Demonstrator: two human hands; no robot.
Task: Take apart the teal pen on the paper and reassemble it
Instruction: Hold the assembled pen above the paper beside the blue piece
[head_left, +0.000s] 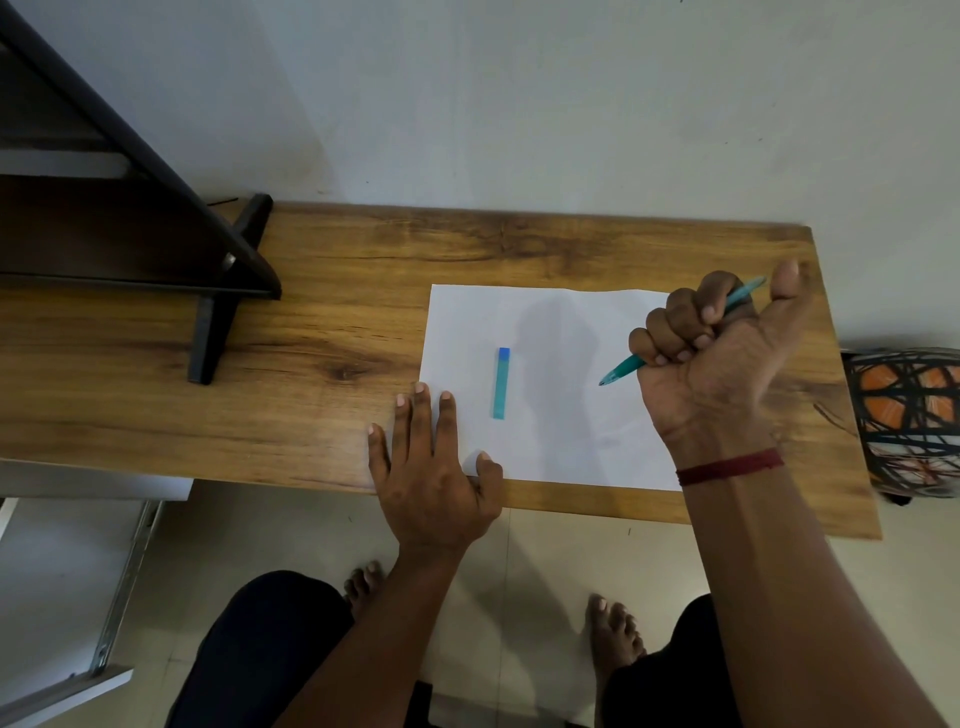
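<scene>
My right hand is closed in a fist around the teal pen, held above the right side of the white paper. The pen's tip points down-left toward the sheet, and its back end sticks out past my knuckles near my raised thumb. A teal pen cap with a blue end lies upright in the picture on the middle of the paper. My left hand rests flat, fingers spread, on the paper's lower left corner and the wooden table.
A black metal stand occupies the table's back left. A wall runs behind the table. A patterned orange-and-black object sits off the table's right edge. My knees and bare feet show on the tiled floor below the near edge.
</scene>
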